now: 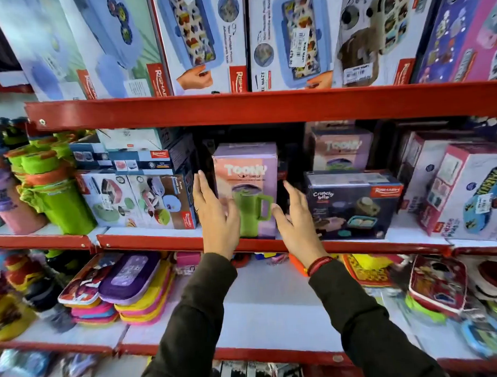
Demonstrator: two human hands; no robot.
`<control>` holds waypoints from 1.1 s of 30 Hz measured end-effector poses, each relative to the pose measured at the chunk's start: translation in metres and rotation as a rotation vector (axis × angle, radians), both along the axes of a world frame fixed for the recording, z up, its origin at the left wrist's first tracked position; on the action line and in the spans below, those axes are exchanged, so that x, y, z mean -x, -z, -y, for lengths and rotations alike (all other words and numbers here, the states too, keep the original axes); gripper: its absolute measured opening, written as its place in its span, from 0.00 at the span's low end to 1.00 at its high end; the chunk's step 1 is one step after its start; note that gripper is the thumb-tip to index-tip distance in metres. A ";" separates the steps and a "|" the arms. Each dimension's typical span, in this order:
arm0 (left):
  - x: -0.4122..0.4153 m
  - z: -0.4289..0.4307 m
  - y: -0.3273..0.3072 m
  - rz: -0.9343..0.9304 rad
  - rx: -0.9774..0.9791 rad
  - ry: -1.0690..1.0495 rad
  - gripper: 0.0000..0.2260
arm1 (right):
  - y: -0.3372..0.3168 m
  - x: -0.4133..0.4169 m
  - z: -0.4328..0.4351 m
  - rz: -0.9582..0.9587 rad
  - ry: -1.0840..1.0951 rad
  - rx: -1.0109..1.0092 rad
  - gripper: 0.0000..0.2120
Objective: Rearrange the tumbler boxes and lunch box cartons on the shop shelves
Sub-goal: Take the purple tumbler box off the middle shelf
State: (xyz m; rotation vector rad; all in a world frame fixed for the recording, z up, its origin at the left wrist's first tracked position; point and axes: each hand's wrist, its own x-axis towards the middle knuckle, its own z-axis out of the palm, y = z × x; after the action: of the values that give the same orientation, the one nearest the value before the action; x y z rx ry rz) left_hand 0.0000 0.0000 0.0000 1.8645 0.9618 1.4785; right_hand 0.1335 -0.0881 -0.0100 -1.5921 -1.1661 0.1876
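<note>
A pink and purple tumbler box [249,171] with a green mug pictured on it stands upright at the front of the middle red shelf [158,240]. My left hand [214,215] is at its left side and my right hand [295,220] at its lower right, both with fingers spread; whether they touch the box is unclear. A second tumbler box [341,150] stands further back to the right. A dark lunch box carton [353,203] sits just right of my right hand. Lunch box cartons [139,201] are stacked to the left.
Large lunch box cartons [289,35] fill the top shelf. Green and pink bottles [54,196] stand at the far left. A white and pink carton [469,190] sits at the right. Flat colourful lunch boxes [118,291] lie stacked on the lower shelf.
</note>
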 end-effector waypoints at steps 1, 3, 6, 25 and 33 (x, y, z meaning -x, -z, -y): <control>0.001 -0.006 0.002 0.005 0.034 0.020 0.33 | 0.002 -0.001 -0.003 -0.028 0.001 0.005 0.29; 0.004 -0.016 0.006 -0.008 0.091 0.133 0.30 | 0.004 -0.002 -0.006 -0.051 -0.027 0.030 0.29; 0.006 -0.019 0.010 0.021 0.122 0.241 0.27 | 0.009 0.001 -0.006 -0.071 -0.042 0.020 0.29; 0.052 0.043 0.054 0.232 -0.204 0.089 0.23 | 0.055 0.019 0.057 0.090 0.136 -0.369 0.26; 0.056 0.064 0.090 0.327 -0.266 0.128 0.25 | 0.090 0.027 0.080 0.120 0.129 -0.431 0.26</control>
State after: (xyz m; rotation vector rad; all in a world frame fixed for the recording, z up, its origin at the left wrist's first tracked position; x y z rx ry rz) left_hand -0.0563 -0.0636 -0.0904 1.7453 0.5033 1.8298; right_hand 0.1061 -0.1677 -0.1001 -1.3005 -1.1021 -0.2338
